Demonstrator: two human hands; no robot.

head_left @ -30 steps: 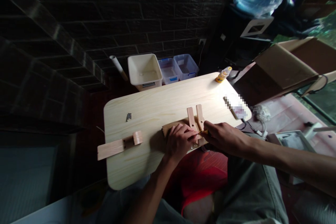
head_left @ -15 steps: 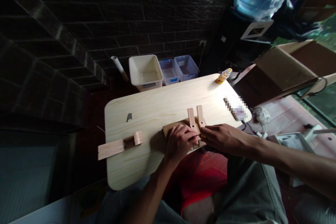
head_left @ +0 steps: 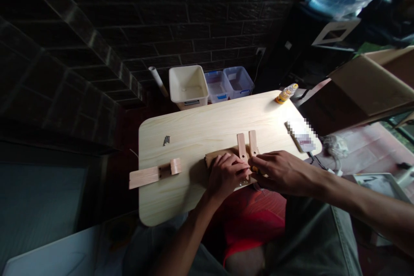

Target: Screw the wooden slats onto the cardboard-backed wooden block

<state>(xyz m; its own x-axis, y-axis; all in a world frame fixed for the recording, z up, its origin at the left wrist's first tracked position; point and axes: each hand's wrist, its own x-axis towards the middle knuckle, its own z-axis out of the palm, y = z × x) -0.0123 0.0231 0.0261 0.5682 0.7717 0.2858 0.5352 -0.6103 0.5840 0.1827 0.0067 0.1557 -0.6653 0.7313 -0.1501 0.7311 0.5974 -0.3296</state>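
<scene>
My left hand (head_left: 228, 174) lies over a brown wooden block (head_left: 211, 155) near the table's front edge, its fingertips bent close to a thin metal tip. My right hand (head_left: 274, 170) is closed round a tool with a yellow handle (head_left: 255, 169), whose shaft points left toward my left fingers. Two light wooden strips (head_left: 241, 145) (head_left: 252, 142), each with a dark hole, stick out from the block toward the back. What my left fingertips pinch is too small to make out.
Dark screws (head_left: 166, 140) and a jointed wooden piece (head_left: 145, 177) lie on the left of the table (head_left: 194, 127). At the right are a clear bottle with yellow parts (head_left: 286, 93) and a phone (head_left: 300, 136). Plastic bins (head_left: 188, 84) stand behind.
The whole view has shifted, so the table and its things appear farther right. Both hands keep nearly the same hold at the block.
</scene>
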